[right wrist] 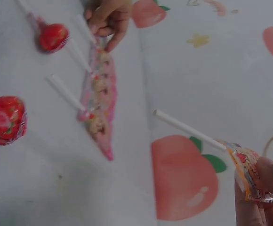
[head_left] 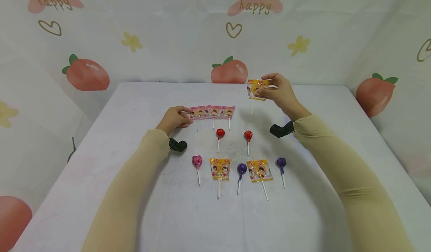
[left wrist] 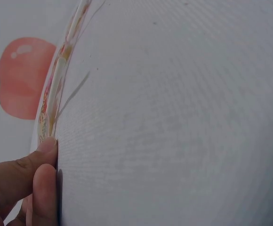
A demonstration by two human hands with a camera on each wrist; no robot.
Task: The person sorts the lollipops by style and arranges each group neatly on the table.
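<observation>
My right hand (head_left: pixel 281 94) pinches a yellow-wrapped lollipop (head_left: pixel 253 89) by its wrapper, raised above the far right of the table, its white stick hanging down. In the right wrist view, the thumb presses that wrapper (right wrist: pixel 247 165) against the fingers. At the far middle, three pink-wrapped lollipops (head_left: pixel 214 112) form a row with sticks toward me. My left hand (head_left: pixel 175 118) grips the left end of that row between thumb and fingers. The left wrist view shows the thumb (left wrist: pixel 46 145) at the wrapper's edge, the row seen nearly edge-on.
Two red lollipops (head_left: pixel 248 136) lie nearer than the pink row. Closer still sit a pink ball lollipop (head_left: pixel 196 161), two purple ones (head_left: pixel 241 169) and two yellow-wrapped ones (head_left: pixel 220 169). A printed cloth (head_left: pixel 188 38) hangs behind the white table (head_left: pixel 101 169).
</observation>
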